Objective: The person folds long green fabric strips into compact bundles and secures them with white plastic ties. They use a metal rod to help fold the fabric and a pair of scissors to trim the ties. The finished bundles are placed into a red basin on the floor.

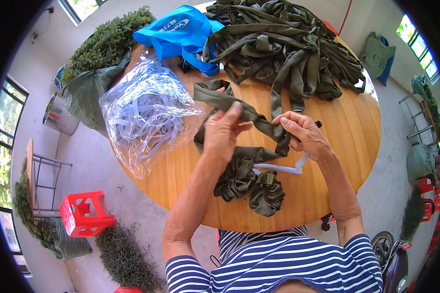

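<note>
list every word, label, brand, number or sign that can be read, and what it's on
Blue bag: white lettering and an oval logo; wording and brand left uncopied.
Green sack by the wall: dark lettering, partly blurred; also left uncopied.
Motorbike: small red-and-white label, too small to read.
Green strip in the hands: no text visible.

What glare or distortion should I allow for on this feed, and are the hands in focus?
Head view: glare streaks the plastic bag; the left window is washed out, its frame bending along the fisheye rim; left hand and right hand look fairly sharp.
</note>
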Demonstrator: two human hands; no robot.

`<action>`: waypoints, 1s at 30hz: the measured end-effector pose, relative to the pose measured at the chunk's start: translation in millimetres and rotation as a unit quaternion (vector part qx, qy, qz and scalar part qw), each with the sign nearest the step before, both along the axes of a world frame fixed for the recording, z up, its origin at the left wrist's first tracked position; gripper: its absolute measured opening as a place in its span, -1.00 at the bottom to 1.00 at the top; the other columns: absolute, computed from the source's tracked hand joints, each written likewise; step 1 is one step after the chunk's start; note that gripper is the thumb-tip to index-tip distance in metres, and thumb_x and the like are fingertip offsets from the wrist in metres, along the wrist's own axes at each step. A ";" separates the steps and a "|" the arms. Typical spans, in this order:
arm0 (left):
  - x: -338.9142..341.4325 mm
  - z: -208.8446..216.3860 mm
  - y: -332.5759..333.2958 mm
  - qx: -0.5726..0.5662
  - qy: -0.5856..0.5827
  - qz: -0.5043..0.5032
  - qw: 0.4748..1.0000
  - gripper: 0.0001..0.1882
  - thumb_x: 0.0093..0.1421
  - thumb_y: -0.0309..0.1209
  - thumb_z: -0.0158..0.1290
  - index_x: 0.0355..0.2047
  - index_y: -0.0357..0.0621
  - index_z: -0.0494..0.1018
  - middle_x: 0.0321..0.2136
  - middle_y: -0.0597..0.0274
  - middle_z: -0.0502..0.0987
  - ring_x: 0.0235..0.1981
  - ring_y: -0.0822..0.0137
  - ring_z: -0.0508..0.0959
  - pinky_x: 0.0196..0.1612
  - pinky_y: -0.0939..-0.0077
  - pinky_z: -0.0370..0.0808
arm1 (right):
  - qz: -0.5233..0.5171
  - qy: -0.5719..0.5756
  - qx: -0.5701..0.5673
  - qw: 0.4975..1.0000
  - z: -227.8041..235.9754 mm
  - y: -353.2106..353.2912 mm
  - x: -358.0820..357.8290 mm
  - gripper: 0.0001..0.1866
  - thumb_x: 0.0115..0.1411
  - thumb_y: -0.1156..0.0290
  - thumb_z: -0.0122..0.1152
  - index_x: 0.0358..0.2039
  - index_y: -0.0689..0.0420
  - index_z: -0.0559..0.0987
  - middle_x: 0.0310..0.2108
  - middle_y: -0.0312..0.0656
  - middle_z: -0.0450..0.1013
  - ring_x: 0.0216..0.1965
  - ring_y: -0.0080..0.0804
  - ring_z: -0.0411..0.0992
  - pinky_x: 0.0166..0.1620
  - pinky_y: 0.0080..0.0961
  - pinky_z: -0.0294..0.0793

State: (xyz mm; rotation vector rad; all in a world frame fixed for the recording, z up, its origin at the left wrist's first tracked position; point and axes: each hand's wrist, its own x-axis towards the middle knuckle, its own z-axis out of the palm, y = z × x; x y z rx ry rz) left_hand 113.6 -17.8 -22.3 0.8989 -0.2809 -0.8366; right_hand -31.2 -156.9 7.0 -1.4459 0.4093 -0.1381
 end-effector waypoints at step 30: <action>-19.1 3.4 0.3 0.088 -0.070 -0.122 0.986 -0.74 0.13 -0.27 0.01 -0.35 -0.24 0.42 -0.46 0.28 0.48 -0.44 0.44 0.51 -0.40 0.50 0.52 | -0.024 -0.035 -0.135 0.990 -3.8 18.2 6.1 -0.64 0.14 0.18 0.07 -0.15 0.16 0.43 -0.56 -0.45 0.36 -0.63 -0.84 0.21 -0.63 -0.86 0.17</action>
